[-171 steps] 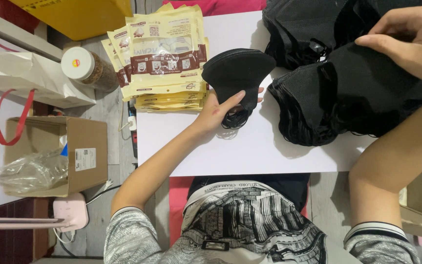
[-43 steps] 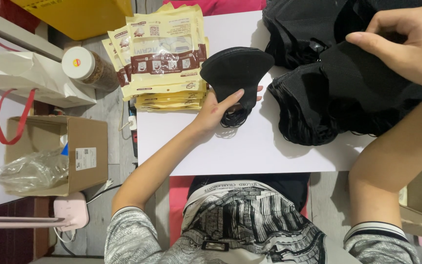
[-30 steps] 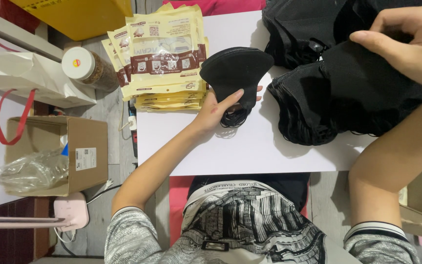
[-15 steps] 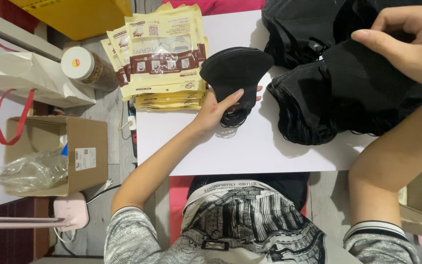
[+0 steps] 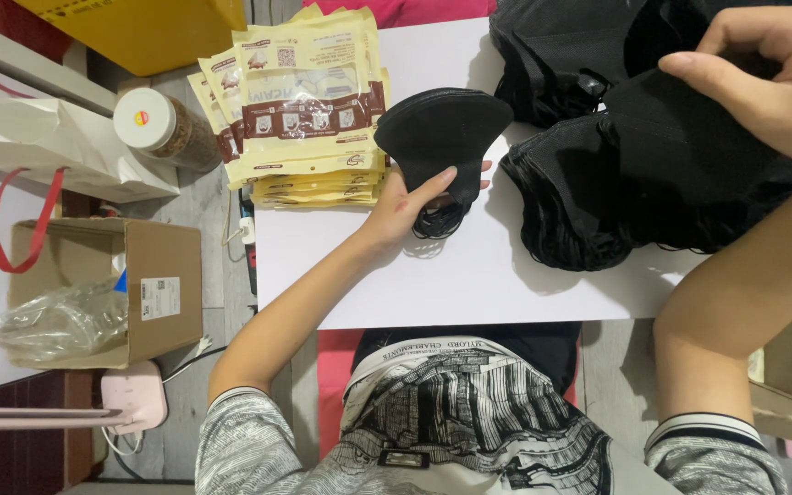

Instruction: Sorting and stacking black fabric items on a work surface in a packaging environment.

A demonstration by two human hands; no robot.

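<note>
My left hand point(image 5: 412, 203) holds a small stack of black face masks point(image 5: 442, 137) by its lower edge on the white table point(image 5: 469, 284). To the right lies a big heap of black masks point(image 5: 598, 183). My right hand point(image 5: 772, 78) is at the top of that heap, thumb and fingers pinching a black mask point(image 5: 680, 101) on it.
A stack of beige printed pouches point(image 5: 304, 101) lies at the table's left edge. Off the table to the left are a white-lidded jar point(image 5: 158, 128), a cardboard box point(image 5: 139, 293) with a clear plastic bag point(image 5: 57, 321), a white bag with red handles point(image 5: 57, 147) and a yellow bin point(image 5: 158, 27).
My right hand's fingers have shifted slightly on the mask heap. The left hand and its stack have stayed where they were.
</note>
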